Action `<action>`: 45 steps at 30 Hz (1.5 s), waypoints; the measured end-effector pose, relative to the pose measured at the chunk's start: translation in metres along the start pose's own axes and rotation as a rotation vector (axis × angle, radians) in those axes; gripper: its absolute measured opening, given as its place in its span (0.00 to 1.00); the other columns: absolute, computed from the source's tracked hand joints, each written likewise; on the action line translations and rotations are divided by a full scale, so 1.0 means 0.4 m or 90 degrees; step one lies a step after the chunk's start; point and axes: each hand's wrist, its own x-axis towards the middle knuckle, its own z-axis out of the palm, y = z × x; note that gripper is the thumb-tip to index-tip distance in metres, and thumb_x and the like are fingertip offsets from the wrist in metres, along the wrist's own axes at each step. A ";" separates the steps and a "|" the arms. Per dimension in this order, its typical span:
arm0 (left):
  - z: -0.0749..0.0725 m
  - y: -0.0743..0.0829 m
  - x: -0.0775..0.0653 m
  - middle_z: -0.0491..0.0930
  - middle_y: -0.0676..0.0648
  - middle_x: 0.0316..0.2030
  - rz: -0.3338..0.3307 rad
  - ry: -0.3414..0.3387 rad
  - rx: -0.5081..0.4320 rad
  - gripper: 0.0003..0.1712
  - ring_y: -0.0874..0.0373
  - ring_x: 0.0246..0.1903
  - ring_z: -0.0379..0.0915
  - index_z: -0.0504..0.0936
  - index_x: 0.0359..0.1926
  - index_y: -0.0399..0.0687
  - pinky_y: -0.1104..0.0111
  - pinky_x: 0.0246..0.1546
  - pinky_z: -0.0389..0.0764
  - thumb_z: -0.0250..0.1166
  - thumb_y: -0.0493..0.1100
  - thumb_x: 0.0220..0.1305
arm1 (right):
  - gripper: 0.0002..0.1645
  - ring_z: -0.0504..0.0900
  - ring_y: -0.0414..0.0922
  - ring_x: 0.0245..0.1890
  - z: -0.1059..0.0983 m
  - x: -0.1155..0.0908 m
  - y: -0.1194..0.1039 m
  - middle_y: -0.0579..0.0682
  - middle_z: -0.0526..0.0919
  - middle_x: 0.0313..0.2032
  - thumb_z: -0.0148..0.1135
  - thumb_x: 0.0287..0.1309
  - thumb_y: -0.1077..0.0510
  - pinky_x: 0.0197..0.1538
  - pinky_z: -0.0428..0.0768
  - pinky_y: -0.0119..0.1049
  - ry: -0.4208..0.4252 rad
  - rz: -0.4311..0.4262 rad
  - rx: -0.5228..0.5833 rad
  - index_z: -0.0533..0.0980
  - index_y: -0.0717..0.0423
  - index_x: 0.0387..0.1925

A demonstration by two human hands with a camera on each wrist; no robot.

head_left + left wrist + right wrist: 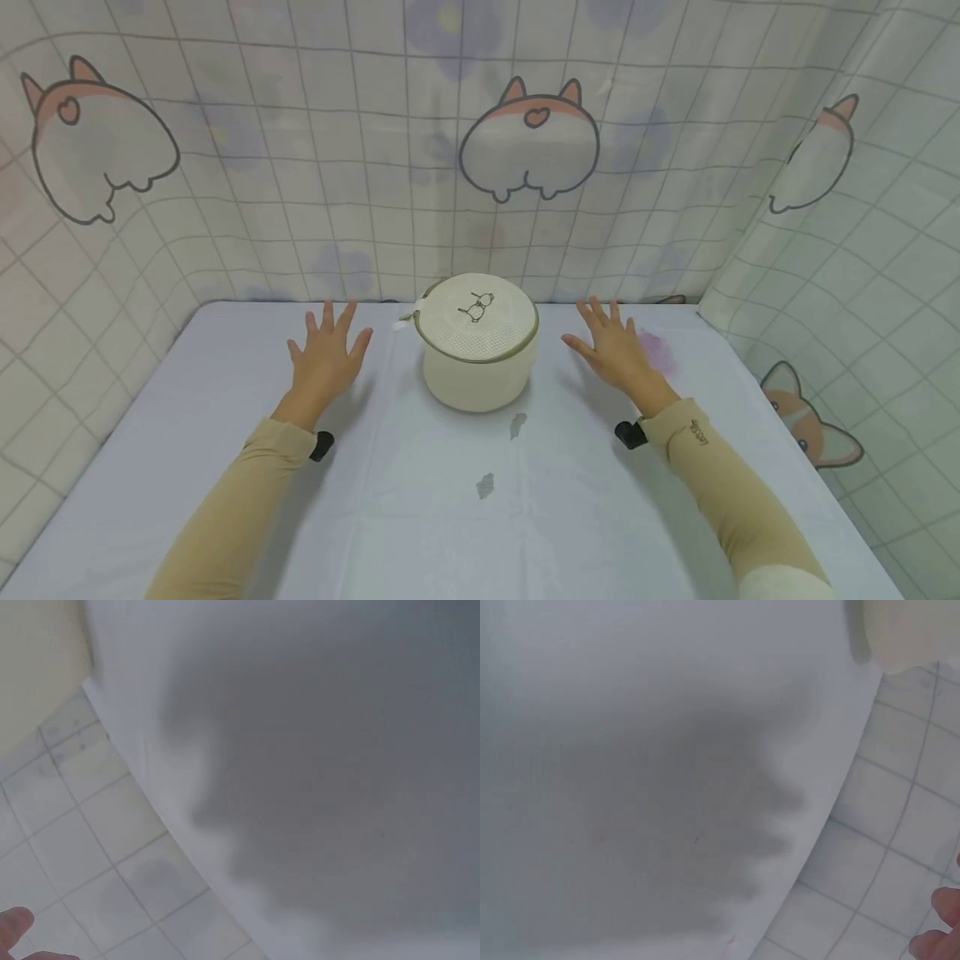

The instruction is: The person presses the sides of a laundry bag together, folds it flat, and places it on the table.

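Observation:
A round cream mesh laundry bag [480, 375] stands upright near the far edge of the table. Its lid has a small line drawing, a zipper runs round the rim, and the zipper pull is at the left. To the left of the bag is my left hand [324, 358], fingers spread and straight, holding nothing. My right hand [615, 354] is spread in the same way on the bag's other side, apart from it. Both wrist views show fingertips and a hand's shadow on the cloth; part of the bag [37, 667] appears in the left one.
White cloth covers the table [420, 517], with two grey marks and a pinkish stain [657, 352] beside the right hand. A checked curtain [330, 167] printed with corgis hangs behind and along both sides. Black straps [630, 434] show at the wrists.

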 end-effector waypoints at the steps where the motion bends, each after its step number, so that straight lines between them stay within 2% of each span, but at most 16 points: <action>1: 0.000 0.001 -0.002 0.35 0.31 0.79 0.003 0.003 -0.004 0.41 0.26 0.76 0.25 0.46 0.83 0.50 0.22 0.63 0.34 0.40 0.66 0.80 | 0.48 0.36 0.69 0.77 0.001 0.000 -0.002 0.65 0.43 0.79 0.46 0.77 0.34 0.72 0.39 0.72 0.002 -0.003 0.003 0.48 0.60 0.81; 11: 0.001 0.013 -0.015 0.43 0.32 0.79 0.041 0.039 -0.016 0.39 0.27 0.76 0.33 0.51 0.82 0.48 0.24 0.65 0.40 0.44 0.61 0.81 | 0.48 0.38 0.70 0.77 -0.010 -0.004 -0.034 0.66 0.45 0.79 0.45 0.77 0.33 0.73 0.40 0.71 0.004 -0.018 0.034 0.50 0.60 0.80; 21: -0.002 0.030 -0.032 0.48 0.32 0.78 0.078 0.054 -0.038 0.34 0.28 0.76 0.38 0.56 0.80 0.48 0.28 0.68 0.44 0.47 0.56 0.82 | 0.45 0.40 0.68 0.77 -0.014 -0.008 -0.063 0.66 0.47 0.78 0.45 0.78 0.36 0.73 0.43 0.70 0.018 -0.044 0.077 0.52 0.62 0.80; 28: -0.009 0.045 -0.031 0.51 0.32 0.78 0.102 0.065 -0.077 0.35 0.30 0.76 0.42 0.57 0.80 0.44 0.31 0.69 0.49 0.46 0.56 0.82 | 0.44 0.44 0.69 0.77 -0.025 -0.015 -0.086 0.66 0.51 0.78 0.46 0.78 0.36 0.74 0.45 0.68 0.042 -0.067 0.116 0.54 0.62 0.79; 32: -0.011 0.056 -0.025 0.53 0.35 0.78 0.109 0.065 -0.108 0.35 0.32 0.76 0.44 0.56 0.80 0.46 0.34 0.71 0.50 0.46 0.56 0.82 | 0.44 0.46 0.67 0.77 -0.028 -0.013 -0.094 0.65 0.53 0.78 0.46 0.78 0.36 0.74 0.47 0.67 0.058 -0.076 0.121 0.55 0.61 0.79; 41: -0.016 0.082 -0.022 0.62 0.34 0.74 0.117 0.080 -0.166 0.34 0.33 0.71 0.60 0.58 0.80 0.46 0.41 0.69 0.62 0.48 0.55 0.82 | 0.42 0.47 0.64 0.78 -0.036 -0.017 -0.112 0.61 0.54 0.78 0.47 0.79 0.38 0.75 0.50 0.64 0.052 -0.074 0.141 0.55 0.60 0.79; 45: -0.017 0.095 -0.020 0.65 0.32 0.71 0.115 0.067 -0.171 0.34 0.32 0.66 0.67 0.58 0.80 0.48 0.40 0.66 0.68 0.49 0.56 0.81 | 0.41 0.51 0.63 0.77 -0.037 -0.018 -0.118 0.60 0.55 0.78 0.48 0.79 0.39 0.75 0.53 0.61 0.060 -0.078 0.149 0.55 0.59 0.80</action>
